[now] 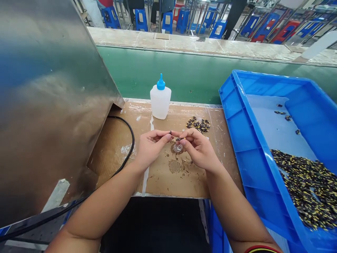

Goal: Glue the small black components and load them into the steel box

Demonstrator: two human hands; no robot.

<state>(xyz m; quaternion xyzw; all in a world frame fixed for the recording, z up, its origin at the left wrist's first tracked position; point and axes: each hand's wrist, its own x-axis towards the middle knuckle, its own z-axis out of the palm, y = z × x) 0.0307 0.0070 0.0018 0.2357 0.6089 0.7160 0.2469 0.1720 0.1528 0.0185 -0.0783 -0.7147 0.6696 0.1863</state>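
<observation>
left hand (151, 149) / right hand (198, 149) pinch part (179, 139) / blue crate (240, 140) rim beside

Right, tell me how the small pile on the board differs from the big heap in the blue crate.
The pile is small and compact, while the heap is far larger and spreads widely. The pile lies directly on the brown board; the heap lies inside the blue plastic crate. The heap has stray parts scattered away from it; the pile is one tight clump. Both are small black-and-yellow parts.
</observation>
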